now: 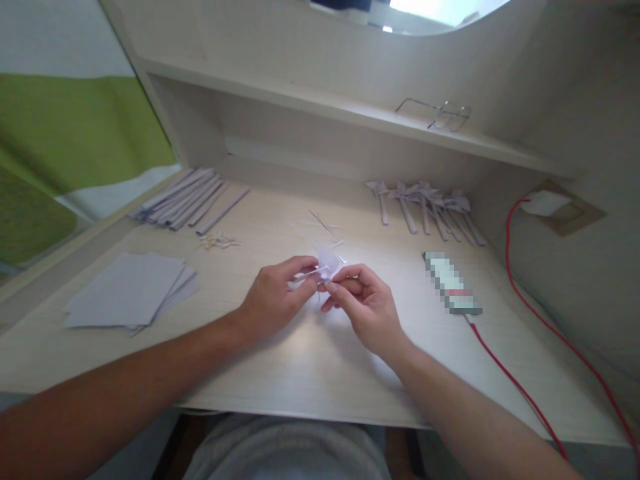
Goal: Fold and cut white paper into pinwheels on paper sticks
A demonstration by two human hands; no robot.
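My left hand (283, 293) and my right hand (367, 303) meet over the middle of the desk, fingers pinched together on a small white paper pinwheel (328, 259). Its folded blades stick up between the fingertips, and its centre is hidden by them. A thin pale strip or stick lies across it near my left thumb; I cannot tell which. Just beyond the hands are a few thin sticks (323, 223) and small white bits. Several paper pinwheels with rolled paper handles (407, 217) lie side by side at the back right.
Rolled paper tubes (187, 197) are piled at the back left, with small pale pieces (219, 241) in front. White paper sheets (127, 290) lie nearer. On the right are a phone (453, 283) and its red cable (517, 380). A wire stand (447, 117) sits on the shelf (330, 103).
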